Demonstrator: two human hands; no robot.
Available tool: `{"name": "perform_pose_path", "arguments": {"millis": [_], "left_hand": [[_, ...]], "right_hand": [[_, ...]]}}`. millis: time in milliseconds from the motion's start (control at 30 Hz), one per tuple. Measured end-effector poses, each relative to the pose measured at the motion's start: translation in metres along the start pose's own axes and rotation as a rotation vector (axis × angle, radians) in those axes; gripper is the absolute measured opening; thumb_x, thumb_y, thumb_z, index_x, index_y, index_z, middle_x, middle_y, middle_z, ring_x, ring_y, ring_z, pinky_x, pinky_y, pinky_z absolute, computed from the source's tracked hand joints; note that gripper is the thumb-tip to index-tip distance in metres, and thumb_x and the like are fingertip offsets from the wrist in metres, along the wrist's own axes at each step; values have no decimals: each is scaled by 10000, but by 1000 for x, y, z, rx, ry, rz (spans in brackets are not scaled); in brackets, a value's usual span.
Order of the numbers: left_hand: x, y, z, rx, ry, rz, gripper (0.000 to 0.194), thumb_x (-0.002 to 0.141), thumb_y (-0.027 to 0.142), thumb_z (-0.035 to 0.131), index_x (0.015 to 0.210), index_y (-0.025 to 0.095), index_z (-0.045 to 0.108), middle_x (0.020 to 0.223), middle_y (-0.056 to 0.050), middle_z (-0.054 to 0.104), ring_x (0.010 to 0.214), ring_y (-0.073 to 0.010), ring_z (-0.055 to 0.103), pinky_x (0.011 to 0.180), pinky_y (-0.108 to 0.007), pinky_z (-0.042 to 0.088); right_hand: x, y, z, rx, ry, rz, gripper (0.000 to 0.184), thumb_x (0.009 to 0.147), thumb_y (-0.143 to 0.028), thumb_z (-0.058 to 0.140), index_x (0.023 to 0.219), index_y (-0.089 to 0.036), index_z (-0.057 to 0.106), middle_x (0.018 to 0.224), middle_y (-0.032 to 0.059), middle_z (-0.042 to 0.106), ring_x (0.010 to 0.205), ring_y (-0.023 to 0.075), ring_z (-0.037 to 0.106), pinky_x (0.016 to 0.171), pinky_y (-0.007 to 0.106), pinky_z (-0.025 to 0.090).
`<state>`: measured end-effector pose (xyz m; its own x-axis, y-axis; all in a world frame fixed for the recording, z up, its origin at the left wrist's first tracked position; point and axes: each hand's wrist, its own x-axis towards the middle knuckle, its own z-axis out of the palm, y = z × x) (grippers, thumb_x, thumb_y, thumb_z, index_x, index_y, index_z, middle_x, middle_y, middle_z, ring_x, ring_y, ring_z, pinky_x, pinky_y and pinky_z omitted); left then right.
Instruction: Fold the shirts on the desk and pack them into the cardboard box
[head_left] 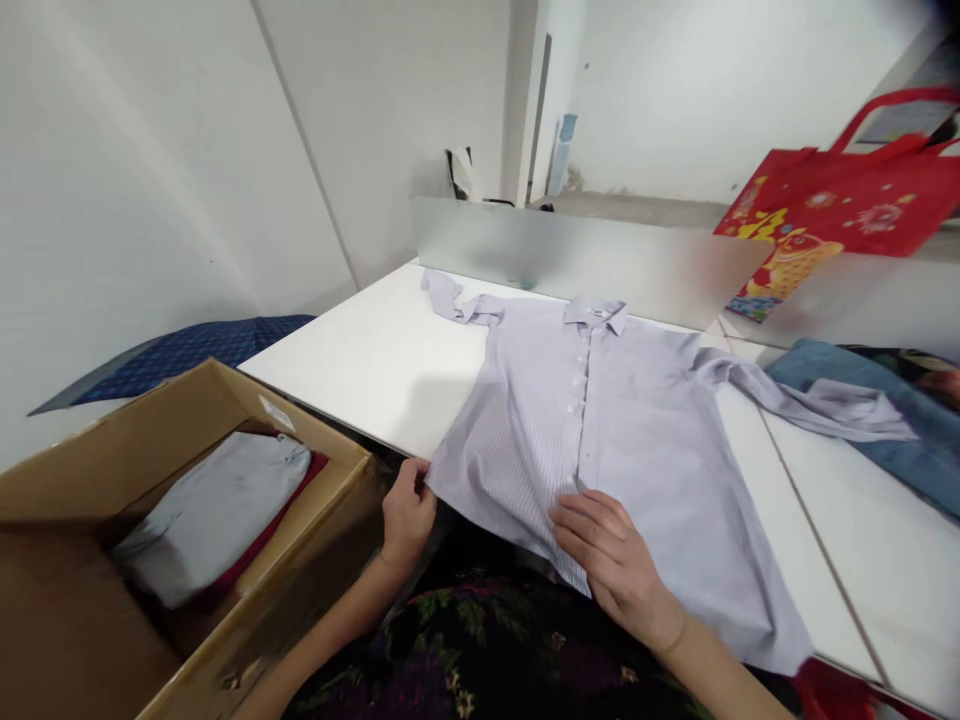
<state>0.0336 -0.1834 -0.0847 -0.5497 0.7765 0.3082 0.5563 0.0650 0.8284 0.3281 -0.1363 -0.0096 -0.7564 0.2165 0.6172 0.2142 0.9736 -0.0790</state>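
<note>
A pale lilac, finely striped button-up shirt (645, 420) lies front up on the white table (352, 350), its collar at the far side and its hem hanging at the near edge. Both sleeves spread outward, the left one crumpled. My left hand (409, 512) pinches the hem's left corner, pulling that side out. Lower on the front, my right hand (607, 550) has its fingers together on the button placket near the hem, thumb hidden beneath the cloth. The upper placket looks closed.
At left stands an open cardboard box (352, 500) with folded grey clothing (217, 510) inside. Behind it lies a blue checked umbrella (202, 350). A frosted divider (585, 250) bounds the table's back. A red bag (847, 200) hangs there, and blue denim (832, 370) lies at right.
</note>
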Motion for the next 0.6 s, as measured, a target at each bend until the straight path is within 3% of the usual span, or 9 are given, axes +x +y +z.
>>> {"name": "perform_pose_path", "arguments": {"millis": [100,233,367,500,600], "left_hand": [[2,-13,-6,145,-10,40,263,838,215,462,1084,220,553,1015,-45,670,900,-218,639,795,-312,474],[3,-29,-11,260,-80,149,412,834,142,387,1219,215,514,1183,-92,624,1038,-242,627,848,-340,487],[1,-33,-14,366,-209,232,312,903,182,331,1103,222,568,1097,-78,623,938,-223,643,818,-342,496],[-1,-34,-21,365,-291,246,233,895,176,332,954,220,553,993,-55,618,901,-206,638,833,-344,495],[-1,-33,-28,312,-251,246,218,839,148,361,945,221,537,1079,-71,605,994,-211,619,885,-349,486]], "right_hand": [[-4,-7,-12,-11,-148,-8,347,935,-59,387,1197,-152,594,1181,87,673,1292,245,474,1113,516,329],[-6,-12,-9,-1,-285,79,306,950,-101,394,1151,-167,614,1131,82,675,1235,234,509,1123,519,315],[-6,-11,3,24,-306,124,233,970,-188,453,1126,-184,626,1074,72,683,1165,205,543,1106,480,340],[-4,-8,5,41,-343,92,245,951,-172,451,1109,-206,635,1117,55,684,1204,199,529,1138,498,284],[-13,-1,-5,-54,-241,110,343,906,-129,454,1206,-206,602,1269,75,630,1305,231,467,1159,545,238]]}}
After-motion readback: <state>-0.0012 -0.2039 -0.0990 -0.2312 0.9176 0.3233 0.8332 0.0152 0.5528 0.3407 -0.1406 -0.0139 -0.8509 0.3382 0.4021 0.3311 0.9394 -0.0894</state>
